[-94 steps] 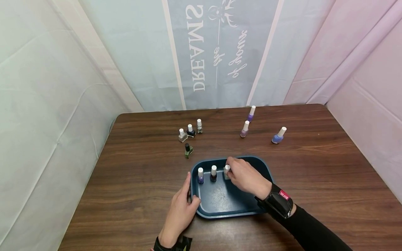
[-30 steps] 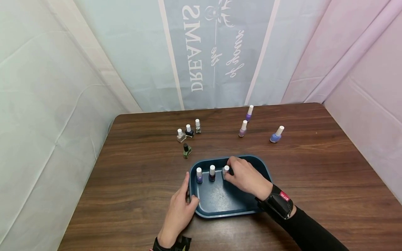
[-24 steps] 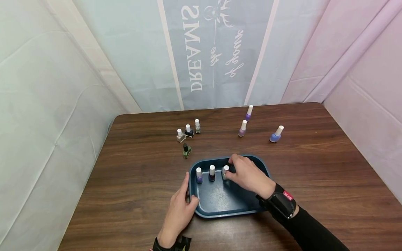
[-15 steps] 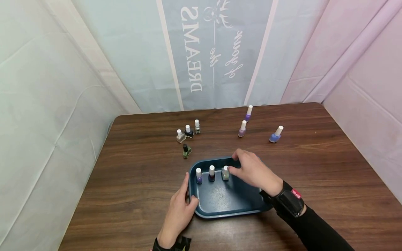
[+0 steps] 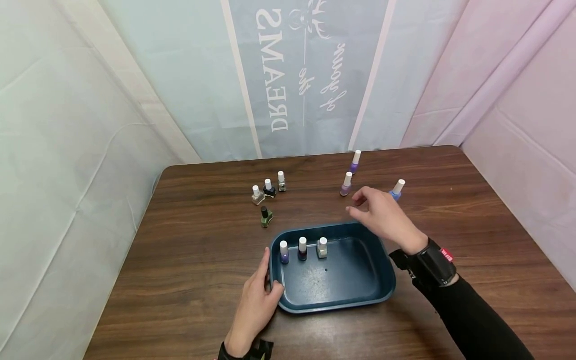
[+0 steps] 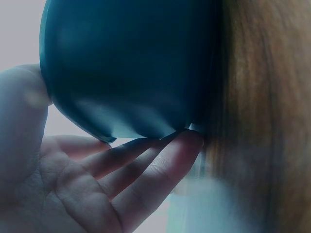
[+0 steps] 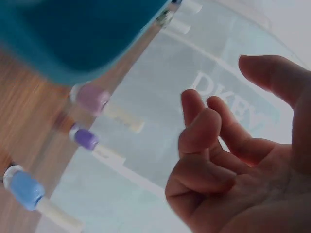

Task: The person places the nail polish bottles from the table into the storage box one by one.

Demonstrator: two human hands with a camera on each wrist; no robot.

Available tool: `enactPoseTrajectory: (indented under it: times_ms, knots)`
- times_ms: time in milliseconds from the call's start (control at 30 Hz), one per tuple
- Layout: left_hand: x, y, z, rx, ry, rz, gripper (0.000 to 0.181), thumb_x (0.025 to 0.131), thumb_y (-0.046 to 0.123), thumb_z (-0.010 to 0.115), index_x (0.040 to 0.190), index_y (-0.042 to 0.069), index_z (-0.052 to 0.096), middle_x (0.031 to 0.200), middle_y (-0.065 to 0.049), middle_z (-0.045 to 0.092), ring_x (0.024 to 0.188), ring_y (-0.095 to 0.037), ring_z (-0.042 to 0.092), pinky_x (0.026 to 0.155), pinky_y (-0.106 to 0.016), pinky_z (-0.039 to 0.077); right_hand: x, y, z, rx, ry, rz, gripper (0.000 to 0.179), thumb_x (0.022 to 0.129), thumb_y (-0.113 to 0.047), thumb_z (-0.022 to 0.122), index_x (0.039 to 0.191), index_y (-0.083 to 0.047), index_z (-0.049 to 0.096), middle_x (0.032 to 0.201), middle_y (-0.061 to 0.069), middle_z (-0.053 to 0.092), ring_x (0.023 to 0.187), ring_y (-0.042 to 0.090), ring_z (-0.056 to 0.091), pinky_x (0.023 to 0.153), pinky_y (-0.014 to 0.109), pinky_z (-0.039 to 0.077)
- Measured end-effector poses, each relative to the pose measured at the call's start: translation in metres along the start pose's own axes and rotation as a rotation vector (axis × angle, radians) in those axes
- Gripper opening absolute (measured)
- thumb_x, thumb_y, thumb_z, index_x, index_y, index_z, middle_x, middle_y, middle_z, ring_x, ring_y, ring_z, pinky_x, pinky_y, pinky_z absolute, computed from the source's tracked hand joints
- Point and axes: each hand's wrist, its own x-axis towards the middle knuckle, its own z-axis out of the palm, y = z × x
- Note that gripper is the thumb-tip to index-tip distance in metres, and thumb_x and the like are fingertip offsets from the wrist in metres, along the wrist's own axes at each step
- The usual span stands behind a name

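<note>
The left hand (image 5: pixel 258 305) holds the near-left corner of a dark blue tray (image 5: pixel 342 304), thumb at the rim and fingers along the outer wall in the left wrist view. Inside the tray stand a purple nail polish bottle (image 5: pixel 284 253), a dark one (image 5: pixel 303 249) and a pale greenish one (image 5: pixel 322 248), in a row. Above the tray's far-right edge is the right hand (image 5: pixel 387 217), fingers loosely bent, holding nothing. Nearest to it are a mauve bottle (image 5: pixel 346 185) and a blue bottle (image 7: pixel 24 188), partly hidden behind the hand in the head view.
Another purple bottle (image 5: pixel 355 163) stands near the table's far edge. Left of it are a clear grey bottle (image 5: pixel 258 196), a black bottle (image 5: pixel 269 189), a slim clear bottle (image 5: pixel 281 182) and a green bottle with a black cap (image 5: pixel 266 218). A printed cloth (image 5: pixel 297 75) hangs behind the table.
The right hand has let go of the pale greenish bottle, which now stands in the tray. It has moved up and right, past the tray's far edge. The left hand stays put.
</note>
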Motion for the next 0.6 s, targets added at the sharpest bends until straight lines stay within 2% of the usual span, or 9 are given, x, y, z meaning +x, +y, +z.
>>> enactPoseTrajectory:
  times_ms: [133, 233, 333, 400, 600]
  knots:
    - [0.001, 0.0, 0.0, 0.016, 0.005, 0.003, 0.079, 0.082, 0.013, 0.056, 0.154, 0.019, 0.025, 0.148, -0.011, 0.045, 0.08, -0.01, 0.051, 0.069, -0.025, 0.042, 0.011, 0.016, -0.002, 0.019, 0.016, -0.009, 0.027, 0.092, -0.023, 0.062, 0.109, -0.002, 0.061, 0.103, 0.017, 0.066, 0.089, 0.026, 0.061, 0.074, 0.04, 0.049]
    - [0.001, -0.001, 0.0, 0.008, 0.0, 0.002, 0.079, 0.082, 0.013, 0.055, 0.154, 0.02, 0.025, 0.148, -0.01, 0.045, 0.071, -0.011, 0.048, 0.067, -0.025, 0.041, 0.02, 0.027, -0.001, 0.029, 0.02, -0.005, 0.031, 0.093, -0.022, 0.061, 0.113, 0.001, 0.059, 0.107, 0.02, 0.065, 0.092, 0.029, 0.062, 0.078, 0.044, 0.049]
    - [0.001, -0.001, 0.0, 0.013, 0.005, 0.007, 0.079, 0.082, 0.013, 0.055, 0.154, 0.02, 0.025, 0.149, -0.01, 0.045, 0.071, -0.009, 0.047, 0.068, -0.024, 0.041, 0.031, 0.038, 0.0, 0.031, 0.018, 0.005, 0.034, 0.092, -0.02, 0.061, 0.116, 0.004, 0.058, 0.109, 0.023, 0.063, 0.095, 0.033, 0.061, 0.082, 0.047, 0.048]
    - [0.002, -0.001, 0.0, 0.009, 0.005, 0.006, 0.079, 0.082, 0.013, 0.055, 0.154, 0.02, 0.025, 0.148, -0.01, 0.046, 0.066, -0.008, 0.045, 0.065, -0.023, 0.041, 0.039, 0.045, 0.002, 0.041, 0.016, 0.019, 0.036, 0.092, -0.02, 0.061, 0.118, 0.005, 0.057, 0.111, 0.024, 0.062, 0.098, 0.035, 0.06, 0.083, 0.048, 0.048]
    - [0.001, -0.003, 0.001, -0.003, 0.0, 0.001, 0.079, 0.082, 0.013, 0.055, 0.154, 0.021, 0.025, 0.144, -0.009, 0.049, 0.058, -0.007, 0.04, 0.058, -0.021, 0.039, 0.054, 0.058, 0.01, 0.072, 0.014, 0.093, 0.041, 0.093, -0.023, 0.061, 0.122, 0.004, 0.054, 0.118, 0.023, 0.059, 0.105, 0.037, 0.057, 0.088, 0.049, 0.045]
